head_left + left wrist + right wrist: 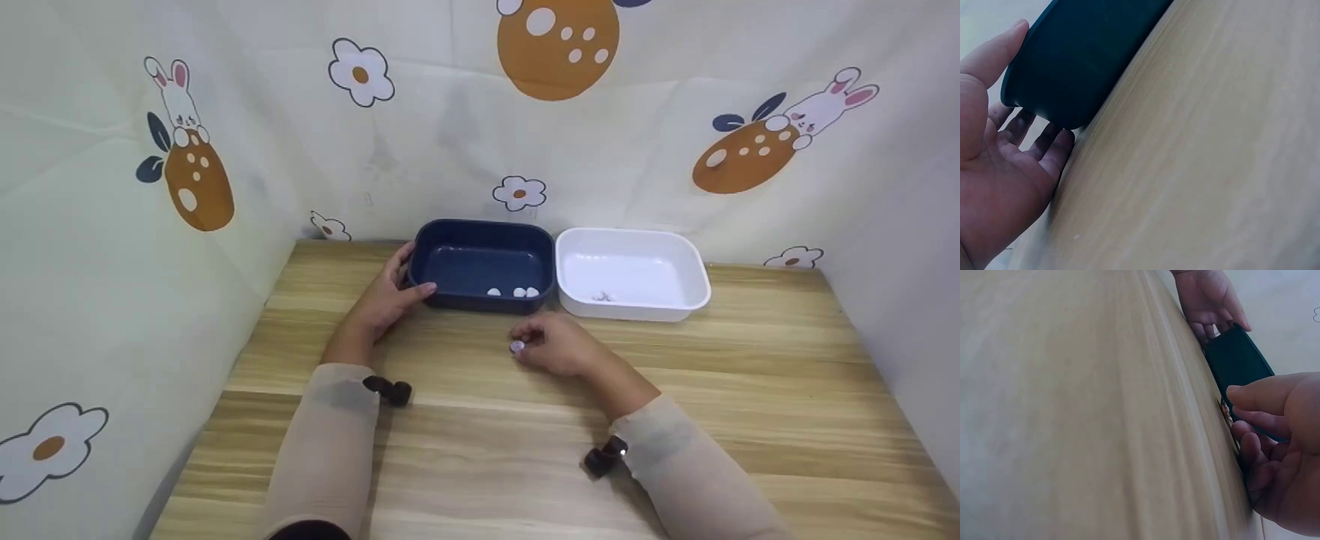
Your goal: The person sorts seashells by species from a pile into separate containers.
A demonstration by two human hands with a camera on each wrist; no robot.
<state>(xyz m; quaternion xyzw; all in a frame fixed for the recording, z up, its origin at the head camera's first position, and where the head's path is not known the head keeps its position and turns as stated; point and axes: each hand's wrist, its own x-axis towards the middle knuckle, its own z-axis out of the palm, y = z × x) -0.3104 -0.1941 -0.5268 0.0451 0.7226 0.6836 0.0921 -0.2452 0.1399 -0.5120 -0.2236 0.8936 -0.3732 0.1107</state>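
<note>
A navy box [480,301] stands on the table with three small white pieces [493,292] near its front right. My left hand [382,300] holds its left end, thumb on the front rim and the other fingers along the side. The left wrist view shows that hand [1010,140] against the box's dark end wall [1072,67]. In front of the boxes, my right hand [555,345] has a small round white-and-purple piece [517,346] at its thumb and fingertips, close to the tabletop. The right wrist view partly hides this piece [1226,410] behind the fingers.
A white box [697,296] touches the navy box's right side and has a few tiny pale pieces [602,297] inside. Behind the wooden table [480,450] hangs a patterned cloth [420,150]. Dark wrist cameras sit on both sleeves.
</note>
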